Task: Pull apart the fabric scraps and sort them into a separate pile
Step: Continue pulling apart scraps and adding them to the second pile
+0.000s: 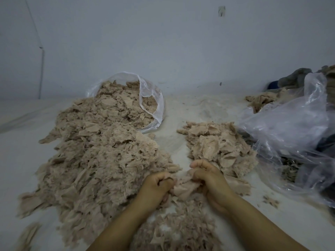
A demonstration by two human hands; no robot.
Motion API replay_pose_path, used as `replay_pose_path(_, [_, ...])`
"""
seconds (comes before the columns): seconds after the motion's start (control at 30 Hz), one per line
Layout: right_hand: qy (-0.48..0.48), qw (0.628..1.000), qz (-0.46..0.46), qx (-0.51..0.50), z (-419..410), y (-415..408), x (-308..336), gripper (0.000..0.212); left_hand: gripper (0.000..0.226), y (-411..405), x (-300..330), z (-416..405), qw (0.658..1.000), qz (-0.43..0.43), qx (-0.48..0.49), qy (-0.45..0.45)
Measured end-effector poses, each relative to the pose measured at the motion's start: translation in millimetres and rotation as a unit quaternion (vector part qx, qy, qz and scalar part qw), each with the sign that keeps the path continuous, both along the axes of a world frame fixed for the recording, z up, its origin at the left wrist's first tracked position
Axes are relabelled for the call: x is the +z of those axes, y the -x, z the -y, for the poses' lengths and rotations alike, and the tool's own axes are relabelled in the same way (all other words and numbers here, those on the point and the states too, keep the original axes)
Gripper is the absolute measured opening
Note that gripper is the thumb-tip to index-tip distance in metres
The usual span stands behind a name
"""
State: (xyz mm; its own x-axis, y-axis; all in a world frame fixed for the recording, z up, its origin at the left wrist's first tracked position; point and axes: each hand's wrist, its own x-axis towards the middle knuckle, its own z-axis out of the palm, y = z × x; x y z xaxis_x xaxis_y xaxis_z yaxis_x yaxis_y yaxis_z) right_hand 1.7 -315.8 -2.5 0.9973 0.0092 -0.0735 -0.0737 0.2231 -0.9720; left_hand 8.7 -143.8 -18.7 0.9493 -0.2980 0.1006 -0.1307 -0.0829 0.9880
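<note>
Beige scrap bunched between both fists, low center. Left hand curled tight on one end, right hand pinching the other. Big pile on the left spilling from a plastic bag, smaller pile just beyond the right hand.

two hands are counted: one left hand and one right hand. one scrap clump is gripped between them. two heaps of scraps are counted: one large heap and one small heap. two clear plastic bags are counted: one filled bag and one crumpled bag.
</note>
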Motion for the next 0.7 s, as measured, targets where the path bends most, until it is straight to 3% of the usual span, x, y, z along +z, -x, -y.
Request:
replay_pose_path(0.1, [0.028, 0.995, -0.006, 0.095, 3, 5, 4, 0.02, 0.021, 2, 3, 0, 1.0, 0.0, -0.012, -0.004])
replay_pose_path(0.17, [0.114, 0.985, -0.004, 0.13, -1, 10, 3, 0.022, 0.017, 4, 3, 2, 1.0, 0.002, -0.008, -0.003])
replay_pose_path(0.23, [0.18, 0.978, 0.009, 0.108, -4, 9, 0, 0.01, 0.022, 1, 3, 1, 0.999, -0.019, 0.032, 0.03])
replay_pose_path(0.27, [0.189, 0.979, 0.013, 0.077, -3, 6, -1, 0.014, 0.023, -2, 5, -1, 0.996, -0.038, 0.055, 0.063])
replay_pose_path(0.37, [0.124, 0.992, 0.03, 0.019, 2, 2, 0, 0.015, 0.022, -8, 7, -8, 0.99, -0.052, 0.069, 0.114])
replay_pose_path(0.53, [0.028, 0.998, 0.055, 0.025, -7, 4, -3, 0.009, 0.013, 6, 4, 3, 0.999, -0.018, -0.027, 0.029])
replay_pose_path(0.63, [0.055, 0.997, 0.051, 0.014, -4, 3, -1, 0.01, 0.021, 3, 5, 0, 0.999, -0.032, -0.017, 0.036])
replay_pose_path(0.7, [0.073, 0.995, 0.029, 0.061, -1, 5, -1, 0.012, 0.015, 3, 6, -3, 0.998, -0.036, -0.026, 0.046])
